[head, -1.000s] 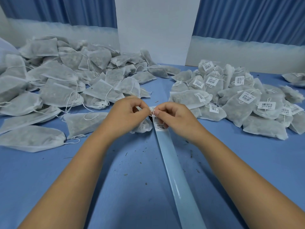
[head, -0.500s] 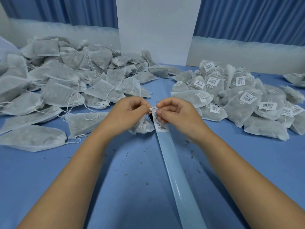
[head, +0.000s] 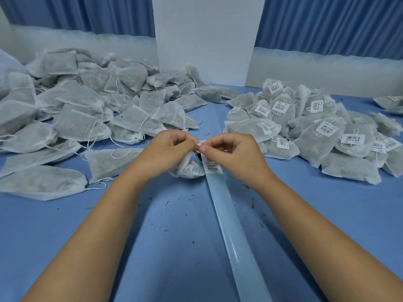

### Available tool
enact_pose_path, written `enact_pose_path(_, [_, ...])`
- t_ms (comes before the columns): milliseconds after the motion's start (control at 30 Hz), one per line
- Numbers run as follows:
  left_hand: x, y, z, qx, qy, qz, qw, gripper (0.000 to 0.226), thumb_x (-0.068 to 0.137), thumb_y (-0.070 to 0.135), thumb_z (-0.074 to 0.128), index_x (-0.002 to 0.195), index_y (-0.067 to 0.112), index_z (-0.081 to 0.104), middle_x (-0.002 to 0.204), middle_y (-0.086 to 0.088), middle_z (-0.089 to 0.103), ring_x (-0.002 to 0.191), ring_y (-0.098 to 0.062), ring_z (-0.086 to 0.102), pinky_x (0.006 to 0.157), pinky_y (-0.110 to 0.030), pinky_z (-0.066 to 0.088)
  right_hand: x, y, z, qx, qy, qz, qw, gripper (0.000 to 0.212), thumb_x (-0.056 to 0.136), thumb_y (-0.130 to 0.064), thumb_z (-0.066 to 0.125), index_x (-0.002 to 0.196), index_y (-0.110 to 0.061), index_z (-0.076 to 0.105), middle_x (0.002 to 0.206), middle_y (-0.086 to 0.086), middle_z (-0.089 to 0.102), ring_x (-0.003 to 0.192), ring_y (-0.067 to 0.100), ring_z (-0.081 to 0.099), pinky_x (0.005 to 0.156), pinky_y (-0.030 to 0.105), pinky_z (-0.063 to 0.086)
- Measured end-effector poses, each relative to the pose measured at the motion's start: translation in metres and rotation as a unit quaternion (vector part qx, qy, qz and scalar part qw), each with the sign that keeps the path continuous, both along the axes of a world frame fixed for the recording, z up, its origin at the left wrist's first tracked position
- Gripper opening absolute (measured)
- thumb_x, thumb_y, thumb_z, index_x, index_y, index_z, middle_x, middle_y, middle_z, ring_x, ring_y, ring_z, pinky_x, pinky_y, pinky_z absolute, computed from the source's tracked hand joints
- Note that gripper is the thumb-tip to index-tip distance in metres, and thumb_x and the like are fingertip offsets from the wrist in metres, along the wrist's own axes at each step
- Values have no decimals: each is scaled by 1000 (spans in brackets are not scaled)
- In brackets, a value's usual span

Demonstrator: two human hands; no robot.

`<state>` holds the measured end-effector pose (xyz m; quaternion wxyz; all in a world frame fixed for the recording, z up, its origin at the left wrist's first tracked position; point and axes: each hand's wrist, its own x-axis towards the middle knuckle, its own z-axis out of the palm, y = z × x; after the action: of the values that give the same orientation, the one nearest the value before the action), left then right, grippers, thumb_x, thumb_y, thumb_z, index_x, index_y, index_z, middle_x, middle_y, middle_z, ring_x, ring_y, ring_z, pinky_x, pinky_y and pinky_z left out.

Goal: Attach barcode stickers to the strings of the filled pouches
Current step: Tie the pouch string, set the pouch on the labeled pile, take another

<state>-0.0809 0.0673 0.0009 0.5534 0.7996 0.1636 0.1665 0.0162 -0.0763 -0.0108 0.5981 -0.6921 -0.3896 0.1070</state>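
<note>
Pouches form two heaps, unlabelled heap upper left, labelled heap right; at centre, left hand and right hand both pinch one sticker above one pouch.

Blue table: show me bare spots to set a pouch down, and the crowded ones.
Bare: near table between the forearms, left of the liner strip; near-right corner in front of the labelled pile; near-left edge in front of the unlabelled pile. Crowded: both piles, and centre, where left hand pinches the string and right hand the sticker.
</note>
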Motion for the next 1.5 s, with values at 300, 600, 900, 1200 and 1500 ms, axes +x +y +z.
enact_pose_path(300, [-1, 6, -4, 21, -3, -39, 999, 5, 87, 21, 71, 83, 25, 71, 72, 9, 66, 66, -13, 52, 58, -22, 40, 6, 1, -3, 9, 29, 6, 1000, 6, 83, -10, 76, 80, -15, 75, 69, 5, 72, 66, 13, 65, 73, 29, 56])
enact_pose_path(600, [3, 2, -11, 86, -3, -63, 994, 5, 82, 25, 80, 79, 21, 78, 57, 18, 61, 52, 4, 47, 52, -7, 36, 7, 4, -3, 44, 85, 21, 995, 5, 86, -5, 71, 84, -10, 73, 68, 0, 70, 66, 15, 66, 81, 34, 59])
enact_pose_path(900, [3, 2, -11, 101, -34, -78, 991, 17, 92, 20, 69, 74, 22, 70, 65, 10, 63, 59, -5, 51, 59, -20, 43, 8, 4, -3, 71, 115, 3, 991, 10, 101, -13, 50, 93, -18, 51, 66, -6, 69, 55, 7, 61, 48, 17, 45])
enact_pose_path(1200, [3, -12, -9, 264, -52, -80, 960, 23, 91, 25, 48, 69, 17, 44, 55, 10, 43, 56, -9, 39, 54, -23, 29, 4, 8, -2, 125, 149, -10, 981, 13, 103, -9, 43, 92, -16, 45, 65, -1, 57, 45, 9, 45, 40, 19, 35])
enact_pose_path(1500, [0, -21, -4, 342, -29, -74, 936, 24, 81, 35, 43, 59, 30, 36, 52, 7, 45, 54, -14, 40, 56, -36, 35, -1, 11, -6, 97, 129, -20, 987, 15, 103, -10, 42, 91, -18, 43, 49, -10, 48, 39, 7, 37, 39, 21, 35])
